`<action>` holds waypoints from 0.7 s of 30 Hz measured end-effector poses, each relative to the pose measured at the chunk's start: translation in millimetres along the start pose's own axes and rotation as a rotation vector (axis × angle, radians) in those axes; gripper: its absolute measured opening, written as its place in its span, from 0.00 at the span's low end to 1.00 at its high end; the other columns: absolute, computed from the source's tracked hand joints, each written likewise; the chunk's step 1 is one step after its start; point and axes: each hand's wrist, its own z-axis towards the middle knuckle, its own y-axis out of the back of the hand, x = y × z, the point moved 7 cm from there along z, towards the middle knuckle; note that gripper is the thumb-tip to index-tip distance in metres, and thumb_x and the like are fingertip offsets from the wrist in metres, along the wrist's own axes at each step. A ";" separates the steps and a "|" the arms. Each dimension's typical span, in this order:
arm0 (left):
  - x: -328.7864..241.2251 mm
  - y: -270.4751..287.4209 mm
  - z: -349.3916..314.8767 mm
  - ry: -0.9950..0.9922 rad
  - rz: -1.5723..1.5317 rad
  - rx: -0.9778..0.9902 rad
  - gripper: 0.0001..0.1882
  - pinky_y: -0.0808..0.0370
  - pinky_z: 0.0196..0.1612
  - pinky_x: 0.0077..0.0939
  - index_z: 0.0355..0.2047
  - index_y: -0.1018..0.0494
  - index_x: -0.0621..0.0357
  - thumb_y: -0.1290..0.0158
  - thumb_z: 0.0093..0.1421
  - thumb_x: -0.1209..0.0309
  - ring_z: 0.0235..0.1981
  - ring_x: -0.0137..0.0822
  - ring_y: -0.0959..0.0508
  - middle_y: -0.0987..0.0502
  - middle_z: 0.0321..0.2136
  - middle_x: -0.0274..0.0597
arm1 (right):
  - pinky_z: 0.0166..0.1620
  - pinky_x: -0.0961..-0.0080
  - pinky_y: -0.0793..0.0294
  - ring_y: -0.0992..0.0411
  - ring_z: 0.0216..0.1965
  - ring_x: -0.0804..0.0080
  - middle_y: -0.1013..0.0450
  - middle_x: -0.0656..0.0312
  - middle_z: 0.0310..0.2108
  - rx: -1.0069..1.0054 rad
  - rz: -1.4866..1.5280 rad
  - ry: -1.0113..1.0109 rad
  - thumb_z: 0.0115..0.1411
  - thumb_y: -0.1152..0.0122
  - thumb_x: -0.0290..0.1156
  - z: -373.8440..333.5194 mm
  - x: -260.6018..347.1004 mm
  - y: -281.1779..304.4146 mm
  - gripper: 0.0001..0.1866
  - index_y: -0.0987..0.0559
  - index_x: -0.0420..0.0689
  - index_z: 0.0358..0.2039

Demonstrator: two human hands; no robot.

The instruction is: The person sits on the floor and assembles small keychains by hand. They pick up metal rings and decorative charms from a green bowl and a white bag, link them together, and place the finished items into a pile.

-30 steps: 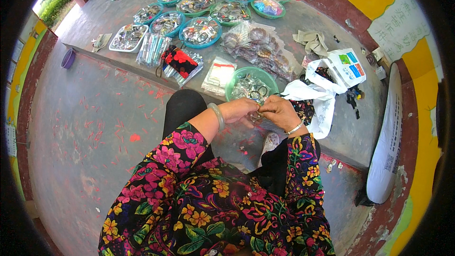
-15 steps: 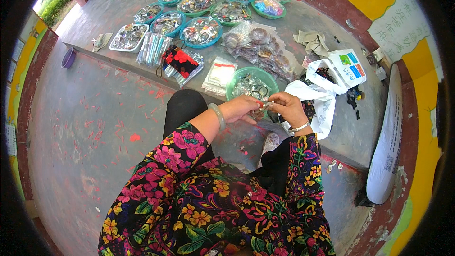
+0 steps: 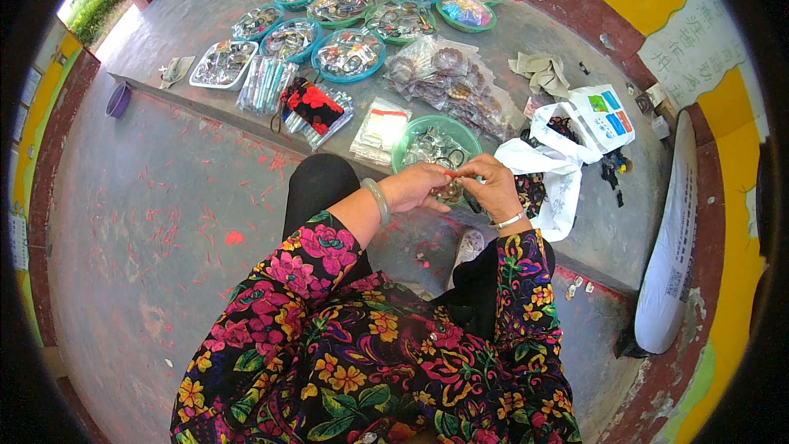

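My left hand (image 3: 415,187), with a pale bangle at its wrist, is closed on a small brownish, shiny item (image 3: 449,192). The fingers cover much of it, and its kind cannot be made out. My right hand (image 3: 495,185), wearing a silvery bracelet, pinches the same item at its upper right side, fingertips meeting those of the left hand. Just beyond both hands stands a green plastic basket (image 3: 397,148), filled with small clear packets (image 3: 434,146) that hold dark rings.
Left of the basket lie flat clear packets (image 3: 380,127) and a red-and-black pouch (image 3: 315,107). A white plastic bag (image 3: 561,197) is at the right. Beyond are bagged brown rings (image 3: 452,74) and several filled baskets (image 3: 348,56). A step edge (image 3: 246,125) crosses the floor.
My right hand has shifted slightly left and closer to the left hand, its fingers now bunched over the item. The left hand has barely moved.
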 end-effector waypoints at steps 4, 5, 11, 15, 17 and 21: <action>-1.6 -0.4 -1.1 -0.031 -0.045 0.003 0.12 0.24 0.39 0.33 0.41 0.33 0.62 0.60 0.59 0.72 0.36 0.32 0.27 0.28 0.34 0.40 | 0.31 0.73 0.32 0.30 0.27 0.63 0.30 0.58 0.22 -0.002 -0.083 -0.025 0.41 0.42 0.24 1.3 5.9 -1.7 0.07 0.24 0.41 0.25; -1.4 0.6 -0.9 -0.032 -0.044 -0.006 0.12 0.24 0.39 0.32 0.41 0.33 0.62 0.60 0.59 0.72 0.36 0.32 0.27 0.28 0.34 0.40 | 0.32 0.72 0.33 0.31 0.27 0.62 0.29 0.58 0.22 -0.004 -0.117 -0.011 0.41 0.42 0.25 1.8 8.1 -2.4 0.07 0.24 0.41 0.25; -1.7 4.5 2.0 -0.050 -0.042 -0.033 0.13 0.24 0.37 0.31 0.43 0.34 0.62 0.60 0.60 0.70 0.36 0.30 0.28 0.29 0.36 0.39 | 0.35 0.69 0.34 0.31 0.28 0.61 0.28 0.60 0.22 -0.019 -0.214 0.081 0.42 0.44 0.25 2.5 13.2 -1.8 0.07 0.24 0.43 0.25; -9.8 2.4 -4.0 -0.068 -0.048 -0.084 0.12 0.23 0.36 0.33 0.41 0.33 0.61 0.60 0.60 0.70 0.37 0.32 0.28 0.29 0.36 0.40 | 0.36 0.69 0.35 0.31 0.30 0.61 0.27 0.61 0.24 -0.066 -0.113 0.031 0.43 0.47 0.24 2.5 12.1 2.1 0.11 0.24 0.44 0.30; -10.6 2.0 -5.1 -0.059 -0.052 -0.082 0.13 0.24 0.36 0.33 0.42 0.33 0.60 0.60 0.60 0.69 0.38 0.32 0.29 0.30 0.38 0.39 | 0.38 0.69 0.36 0.32 0.32 0.61 0.27 0.61 0.25 -0.055 -0.131 0.034 0.43 0.49 0.23 3.2 14.8 3.2 0.14 0.25 0.45 0.34; -11.0 -0.4 -7.7 -0.066 -0.045 -0.052 0.14 0.25 0.37 0.34 0.45 0.34 0.58 0.60 0.60 0.69 0.40 0.31 0.30 0.31 0.41 0.37 | 0.43 0.68 0.38 0.33 0.37 0.61 0.27 0.62 0.28 0.012 -0.289 0.126 0.43 0.51 0.22 1.1 22.2 -3.0 0.20 0.28 0.45 0.40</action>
